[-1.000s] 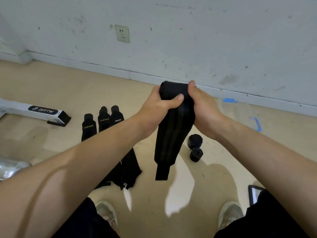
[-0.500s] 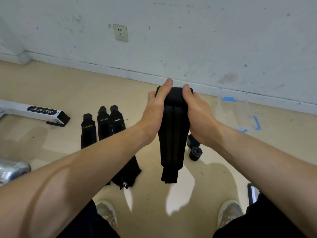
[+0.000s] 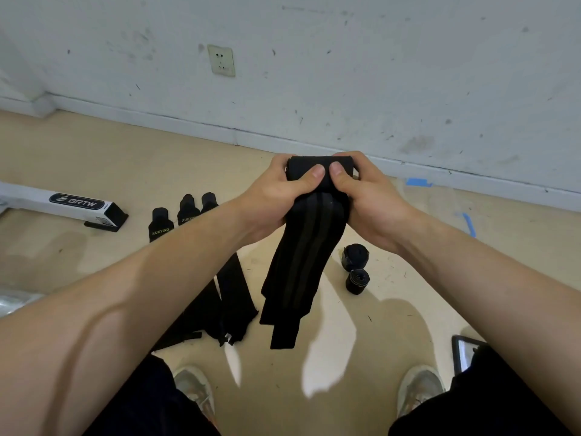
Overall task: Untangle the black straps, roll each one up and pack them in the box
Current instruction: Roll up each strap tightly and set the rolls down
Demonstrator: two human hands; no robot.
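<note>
A black strap (image 3: 301, 256) with faint darker stripes hangs in front of me, its top wound into a roll. My left hand (image 3: 276, 199) and my right hand (image 3: 367, 202) grip that roll from either side, both thumbs pressed on its front. The loose tail dangles down to just above the floor. Two rolled straps (image 3: 356, 268) lie on the floor right of it. Three flat straps (image 3: 185, 215) printed XUEYING lie side by side at the left, partly hidden by my left forearm. Their lower ends (image 3: 232, 309) show below the arm.
A white BRTW bar (image 3: 56, 202) with a black end lies at the left. A wall with a socket (image 3: 221, 60) runs along the back. Blue tape marks (image 3: 468, 223) are at the right, a tablet corner (image 3: 463, 354) by my right knee. My shoes (image 3: 193, 388) are below.
Both thumbs have come round onto the front of the roll. The hanging tail has grown a little shorter as the roll took up more strap.
</note>
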